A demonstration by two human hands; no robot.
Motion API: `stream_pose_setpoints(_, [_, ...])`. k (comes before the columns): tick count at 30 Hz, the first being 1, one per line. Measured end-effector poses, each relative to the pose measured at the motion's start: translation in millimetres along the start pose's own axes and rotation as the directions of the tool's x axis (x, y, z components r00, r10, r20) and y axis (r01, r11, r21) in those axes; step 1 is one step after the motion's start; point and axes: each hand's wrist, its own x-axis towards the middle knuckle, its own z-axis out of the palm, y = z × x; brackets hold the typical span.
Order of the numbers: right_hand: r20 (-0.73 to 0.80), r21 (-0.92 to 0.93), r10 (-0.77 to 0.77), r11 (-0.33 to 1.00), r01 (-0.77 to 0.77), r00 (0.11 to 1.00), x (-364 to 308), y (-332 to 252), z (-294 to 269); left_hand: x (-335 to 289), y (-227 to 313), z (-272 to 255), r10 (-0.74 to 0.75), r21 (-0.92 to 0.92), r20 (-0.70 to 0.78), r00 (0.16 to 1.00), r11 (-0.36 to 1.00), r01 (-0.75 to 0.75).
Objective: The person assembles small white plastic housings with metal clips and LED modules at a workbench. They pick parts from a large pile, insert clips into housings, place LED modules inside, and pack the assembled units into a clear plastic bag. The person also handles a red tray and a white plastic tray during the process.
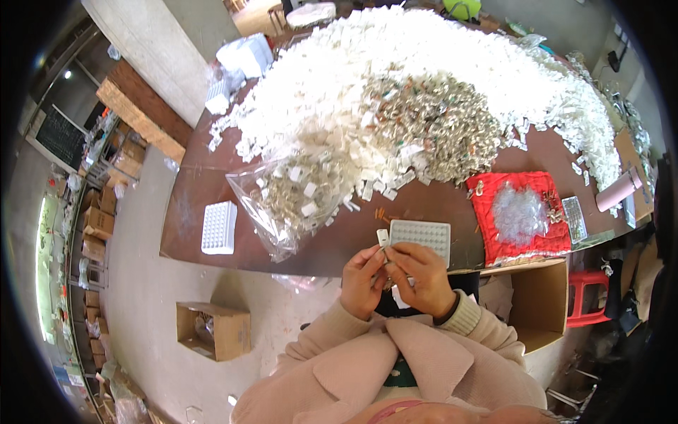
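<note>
My left hand [364, 279] and my right hand [421, 277] meet at the table's near edge, fingertips pinched together. Between them a small white plastic piece [383, 237] sticks up from the fingers of my left hand. My right fingertips press against its lower end; whatever they grip there is too small to make out. Just beyond my right hand lies a pale tray with rows of small pockets [431, 237]. A few thin copper-coloured pieces [382, 213] lie beside the tray's far left corner.
A big heap of white plastic pieces [318, 85] covers the far table, with small metal parts [459, 134] on it. Nearer are a clear bag of parts [289, 198], stacked white trays [219, 227], a red cloth [501, 244] with clear bits and a pink bottle [619, 191]. Cardboard boxes [233, 336] stand below.
</note>
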Motion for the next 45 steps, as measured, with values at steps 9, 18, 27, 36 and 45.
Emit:
stream_pose_setpoints(9, [0.361,0.72,0.609,0.299,-0.626,0.706,1,17,-7,-13,7,18,-0.018,0.138,0.114,0.993,0.99,0.002])
stream_pose_setpoints(18, [-0.057,0.622,0.384,0.735,-0.268,0.922,-8,13,2,-10,13,11,-0.103,-0.223,0.346,0.933,0.957,0.188])
stream_pose_setpoints(27, [-0.056,0.539,0.055,0.842,-0.016,0.997,7,24,2,-5,10,16,-0.167,-0.287,0.198,0.966,0.932,0.22])
stream_pose_setpoints(36, [-0.065,0.476,0.08,0.879,-0.039,0.995,8,27,12,-2,-2,12,-0.132,-0.319,0.137,0.982,0.932,0.17])
stream_pose_setpoints(45, [-0.105,0.463,0.109,0.885,-0.048,0.989,-6,22,11,-1,-9,7,-0.051,-0.324,0.249,0.967,0.937,0.133])
